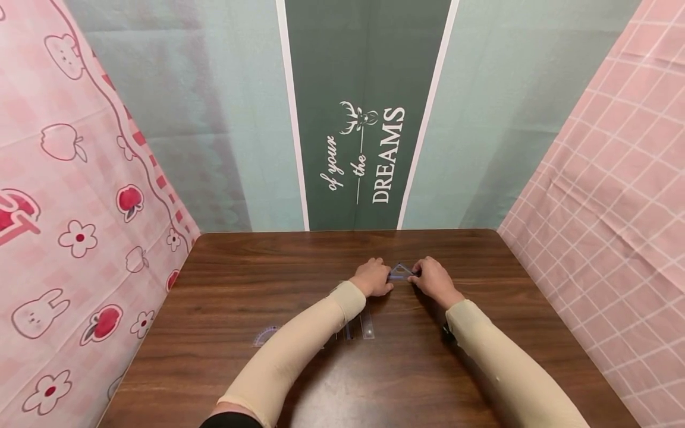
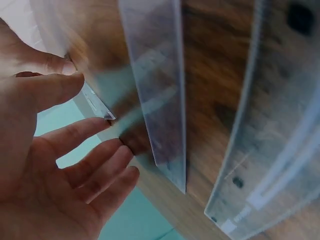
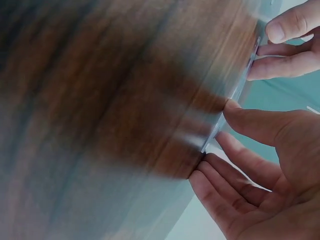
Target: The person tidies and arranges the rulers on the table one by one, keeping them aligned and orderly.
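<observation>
A small clear set square (image 1: 399,271) with bluish markings lies near the back of the table, one corner pointing away. My left hand (image 1: 374,277) is at its left corner, thumb and index finger either side of it. At the right corner, my right hand (image 1: 433,279) pinches it between thumb (image 3: 250,117) and index finger. The set square (image 3: 240,85) shows nearly edge-on in the right wrist view, fingertips of both hands along it. Close below the left hand, the left wrist view shows a clear ruler (image 2: 160,100) and a wider clear piece (image 2: 270,150) with dark round marks.
A clear protractor (image 1: 264,336) lies left of my left forearm, which partly hides it. Clear rulers (image 1: 367,327) stick out from under that forearm. The brown wooden table (image 1: 407,374) meets cloth hangings at its back and sides.
</observation>
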Demonstrator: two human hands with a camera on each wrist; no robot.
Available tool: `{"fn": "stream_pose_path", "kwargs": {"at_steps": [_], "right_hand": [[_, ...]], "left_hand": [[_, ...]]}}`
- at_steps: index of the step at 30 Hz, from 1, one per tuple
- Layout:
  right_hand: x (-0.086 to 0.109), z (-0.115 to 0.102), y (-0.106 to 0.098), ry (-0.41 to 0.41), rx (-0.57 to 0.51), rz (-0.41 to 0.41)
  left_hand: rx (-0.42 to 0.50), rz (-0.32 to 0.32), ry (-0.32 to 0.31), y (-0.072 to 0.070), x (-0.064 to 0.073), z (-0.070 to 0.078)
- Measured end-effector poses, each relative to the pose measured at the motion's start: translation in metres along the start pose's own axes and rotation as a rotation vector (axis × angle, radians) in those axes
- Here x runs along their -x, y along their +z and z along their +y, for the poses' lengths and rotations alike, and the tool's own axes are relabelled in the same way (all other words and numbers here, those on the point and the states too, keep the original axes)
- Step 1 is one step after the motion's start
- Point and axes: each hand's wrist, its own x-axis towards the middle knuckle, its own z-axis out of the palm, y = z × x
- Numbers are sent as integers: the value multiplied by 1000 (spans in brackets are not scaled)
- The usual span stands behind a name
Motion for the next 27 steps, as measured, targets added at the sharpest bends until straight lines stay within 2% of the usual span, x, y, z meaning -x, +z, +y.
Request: {"fn": "stream_pose_path", "kwargs": {"at_steps": [5,13,16,19,27], "right_hand": [[-2,-1,0,17,6,-9],[-2,-2,0,28,18,-8],[-1,-2,0,40,12,-11],[-1,-1,0,49,8,-17],[-3,-1,-1,70,-12,-48]], "left_hand": [[105,-23,-26,0,-1,-1],[440,-28,-57,-3,0,-10],[496,-29,-52,-4,0,-12],[515,-38,-62,-2,-3,-13],[669,-68,-90,-3,-6,-14]]}}
